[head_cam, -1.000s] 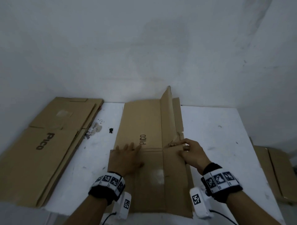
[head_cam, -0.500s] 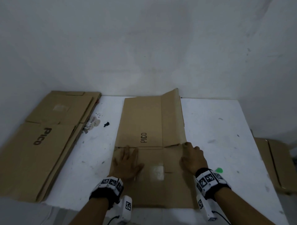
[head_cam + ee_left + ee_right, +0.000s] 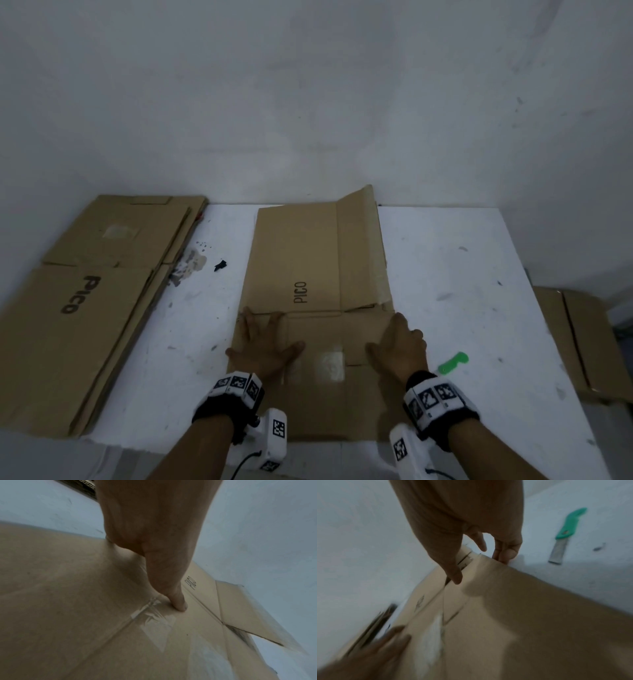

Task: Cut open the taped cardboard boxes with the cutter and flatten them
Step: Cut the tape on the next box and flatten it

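A flattened brown cardboard box (image 3: 308, 260) printed PICO lies in the middle of the white table (image 3: 462, 274). My left hand (image 3: 263, 339) presses flat on its near left part, fingers spread. My right hand (image 3: 400, 339) lies flat on its near right edge, fingers straight. In the left wrist view the left hand (image 3: 178, 601) has a fingertip down on the cardboard (image 3: 68, 601) beside clear tape (image 3: 154, 619). The right wrist view shows my right hand (image 3: 471, 555) over the box's edge (image 3: 522, 608). The green-handled cutter (image 3: 452, 363) (image 3: 565, 534) lies on the table just right of my right hand.
A stack of flattened PICO boxes (image 3: 85, 291) lies at the table's left edge. More cardboard (image 3: 582, 342) sits lower down past the table's right edge. A small black scrap (image 3: 220, 265) and stains mark the table. A white wall stands behind.
The raised right flap has been pushed down flat. My right hand let go of the flap and now lies flat on the box; the cutter has come into view.
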The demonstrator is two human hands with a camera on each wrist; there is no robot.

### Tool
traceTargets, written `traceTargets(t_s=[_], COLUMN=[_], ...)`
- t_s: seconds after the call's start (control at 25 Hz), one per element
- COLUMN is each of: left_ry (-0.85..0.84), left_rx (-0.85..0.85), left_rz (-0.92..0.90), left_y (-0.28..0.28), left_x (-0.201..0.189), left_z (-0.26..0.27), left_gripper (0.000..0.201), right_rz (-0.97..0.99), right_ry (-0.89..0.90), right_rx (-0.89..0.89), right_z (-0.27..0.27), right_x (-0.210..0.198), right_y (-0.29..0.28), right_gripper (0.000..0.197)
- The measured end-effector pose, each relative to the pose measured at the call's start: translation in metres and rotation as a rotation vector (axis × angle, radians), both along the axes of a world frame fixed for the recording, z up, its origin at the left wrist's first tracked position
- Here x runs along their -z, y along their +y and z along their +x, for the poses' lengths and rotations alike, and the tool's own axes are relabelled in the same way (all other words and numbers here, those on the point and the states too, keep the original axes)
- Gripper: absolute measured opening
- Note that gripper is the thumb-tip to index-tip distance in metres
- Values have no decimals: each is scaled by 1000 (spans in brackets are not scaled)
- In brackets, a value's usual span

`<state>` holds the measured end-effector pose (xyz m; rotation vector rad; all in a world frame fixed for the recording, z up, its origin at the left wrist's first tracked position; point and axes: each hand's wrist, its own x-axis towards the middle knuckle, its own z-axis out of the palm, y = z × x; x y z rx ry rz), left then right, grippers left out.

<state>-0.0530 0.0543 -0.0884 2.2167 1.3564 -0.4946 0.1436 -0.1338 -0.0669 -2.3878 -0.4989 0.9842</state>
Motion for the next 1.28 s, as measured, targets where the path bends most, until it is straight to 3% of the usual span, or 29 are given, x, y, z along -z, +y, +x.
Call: traceTargets(t_s=[0.08,0.2,0.24,0.4,0.64,0.72,0.8,0.88,1.04,1.16,1.28], left_ry=[10,39,35,-122,-325,-404,-474,-544,-761,-825,-752], left_rx=[1,45,42,-69,-93,-107,-138,-156,-292,-379,-531], left_rz=[-15,-39,-36,-98,-111,-124,-133,-131,24,321,483], left_y=[-1,1,3,15,20,19,21,26,48,83,110], left_x=[-1,-3,-2,-9,-48,-70,-95,-122,-184,-230,-256], left_z=[2,-2,-4,-8,-12,-9,-4,-1,-2,-19,-53], left_gripper=[96,97,97,116,103,109,102,96,104,128,149], right_rz=[85,250,283,385,595,628,662,687,676,666,596], right_ry=[152,288,296,355,361,342,308,235,-42,-340,-443], right_rx=[158,261,249,128,-135,-196,-258,-340,-534,-677,-804], right_z=[18,35,35,25,18,15,13,14,29,48,61], right_x=[-6,-17,-24,-60,-149,-174,-197,-216,-240,-256,-270], right_y=[1,8,12,22,25,27,26,24,26,41,66], right_gripper=[83,19,9,12,6,7,6,8,17,26,31])
